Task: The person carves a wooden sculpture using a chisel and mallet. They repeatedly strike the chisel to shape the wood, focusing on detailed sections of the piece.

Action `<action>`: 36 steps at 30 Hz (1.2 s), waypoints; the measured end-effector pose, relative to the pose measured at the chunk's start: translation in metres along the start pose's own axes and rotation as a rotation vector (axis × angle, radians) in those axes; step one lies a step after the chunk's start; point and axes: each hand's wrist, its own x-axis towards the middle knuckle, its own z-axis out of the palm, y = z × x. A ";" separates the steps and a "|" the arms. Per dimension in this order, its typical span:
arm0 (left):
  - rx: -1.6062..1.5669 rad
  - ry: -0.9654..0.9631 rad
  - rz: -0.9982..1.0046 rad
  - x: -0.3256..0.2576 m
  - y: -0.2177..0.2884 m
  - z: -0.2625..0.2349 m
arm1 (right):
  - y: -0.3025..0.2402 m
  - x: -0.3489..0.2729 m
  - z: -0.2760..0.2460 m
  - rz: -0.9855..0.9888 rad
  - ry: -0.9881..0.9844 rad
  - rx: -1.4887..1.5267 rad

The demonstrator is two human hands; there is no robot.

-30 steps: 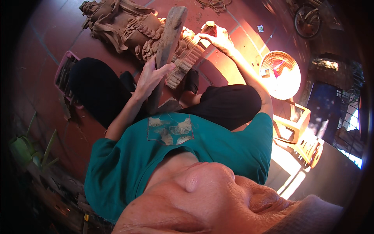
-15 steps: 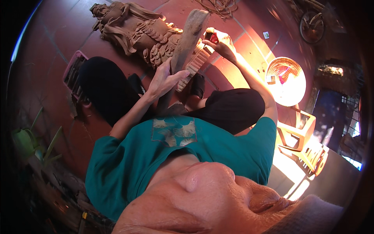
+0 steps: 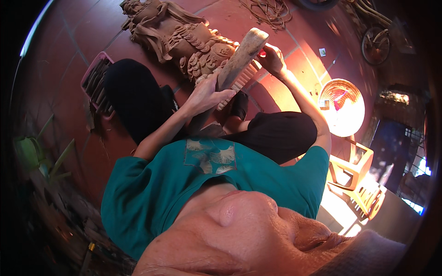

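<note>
A carved reddish-brown wooden statue (image 3: 191,39) lies on its back or side in front of me, its stepped base toward me. Across that base, tilted, runs a long wooden club (image 3: 241,60), thicker at its far end. My left hand (image 3: 206,98) is wrapped round the club's middle, thumb on the near side and fingertips hidden. Just beyond the club's far end, my right hand (image 3: 275,62) is closed on a small red object (image 3: 262,53), mostly hidden, whose kind I cannot make out.
Left of my knee, a pink basket (image 3: 102,57) holds several dark carving tools. Coiled rope or cord (image 3: 271,16) lies beyond the statue. To the right are a conical hat (image 3: 343,108), upturned, and a wooden chair (image 3: 352,168). A wheel (image 3: 375,45) shows far right.
The club's far end has come lower and to the right in view, now covering part of my right hand. The whole scene has shifted slightly right and down.
</note>
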 end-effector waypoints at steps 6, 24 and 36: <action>-0.009 0.002 -0.013 -0.001 -0.002 -0.001 | -0.003 -0.001 0.005 -0.080 0.102 0.034; -0.180 0.114 0.052 -0.001 -0.003 -0.004 | -0.009 0.000 0.000 -0.115 0.115 0.058; -0.048 0.185 0.240 0.001 -0.003 0.003 | -0.029 -0.001 -0.009 -0.014 0.035 0.131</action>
